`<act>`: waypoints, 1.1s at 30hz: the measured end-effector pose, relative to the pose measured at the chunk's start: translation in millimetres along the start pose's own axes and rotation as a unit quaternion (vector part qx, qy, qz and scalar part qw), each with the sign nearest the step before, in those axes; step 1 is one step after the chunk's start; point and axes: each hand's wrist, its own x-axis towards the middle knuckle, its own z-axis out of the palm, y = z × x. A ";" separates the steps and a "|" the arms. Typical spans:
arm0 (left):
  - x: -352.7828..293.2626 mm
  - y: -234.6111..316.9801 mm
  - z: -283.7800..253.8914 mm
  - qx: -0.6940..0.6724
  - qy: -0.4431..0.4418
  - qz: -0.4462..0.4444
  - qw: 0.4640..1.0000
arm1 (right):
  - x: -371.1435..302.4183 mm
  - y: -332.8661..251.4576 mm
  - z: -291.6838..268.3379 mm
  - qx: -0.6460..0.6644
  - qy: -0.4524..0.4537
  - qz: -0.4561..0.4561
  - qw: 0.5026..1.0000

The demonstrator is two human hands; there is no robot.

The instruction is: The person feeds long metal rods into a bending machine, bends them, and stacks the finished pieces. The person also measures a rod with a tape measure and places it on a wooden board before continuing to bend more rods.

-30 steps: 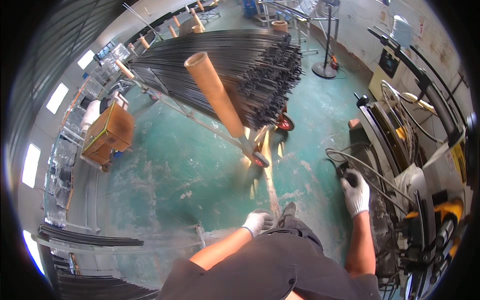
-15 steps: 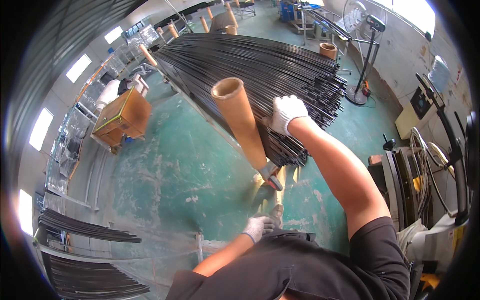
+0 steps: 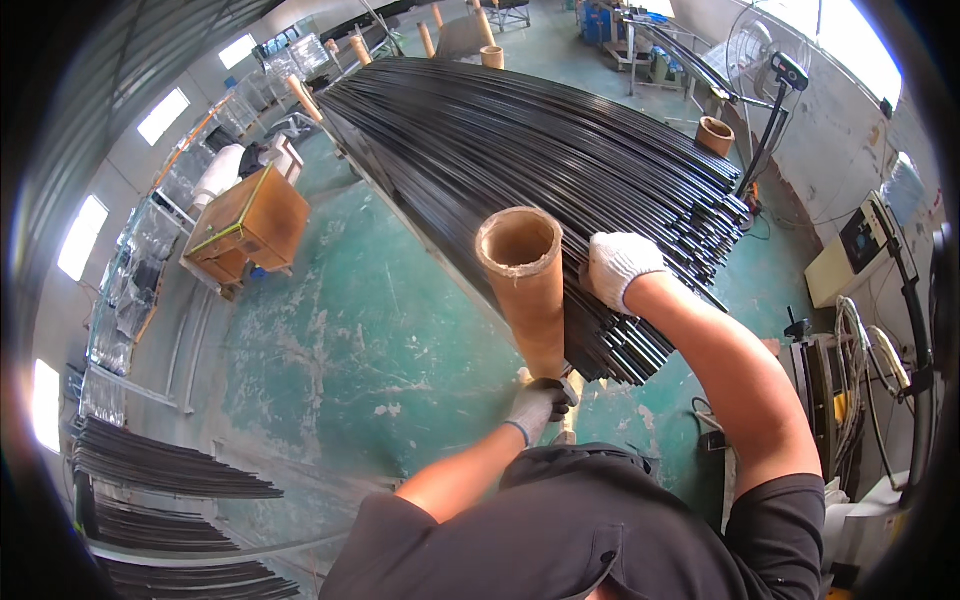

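Observation:
A wide stack of long, thin black rods (image 3: 500,150) lies fanned out on a metal rack, their near ends uneven. My right hand (image 3: 624,270), in a white knit glove, is closed over rods at the near side of the stack, just right of an upright brown cardboard tube (image 3: 525,290). The rods under its fingers are partly hidden. At the foot of that tube, my gloved left hand (image 3: 540,408) is closed around the end of the rack frame (image 3: 568,390). Its fingertips are partly hidden.
A brown wooden cabinet (image 3: 265,220) stands on the green floor at left. More black strips (image 3: 165,460) lie on a rack at lower left. A short cardboard tube (image 3: 714,137) and a fan (image 3: 765,60) are at far right, with cables and machinery (image 3: 850,390) nearer.
My left hand has moved forward from beside my body to the foot of the tube and closed there. The view has shifted closer to the stack; my right hand stays on the rods.

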 end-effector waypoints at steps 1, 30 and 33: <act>0.4 4.0 4.0 -0.006 0.001 -0.002 1.000 | 2.6 4.3 3.5 0.003 -0.004 0.006 1.000; -49.0 40.1 55.6 0.158 -0.179 0.088 0.967 | -97.2 131.1 -59.7 0.254 -0.212 0.168 0.929; -38.4 44.1 64.8 0.159 -0.210 0.052 0.963 | -109.6 136.9 -60.6 0.253 -0.151 0.128 0.947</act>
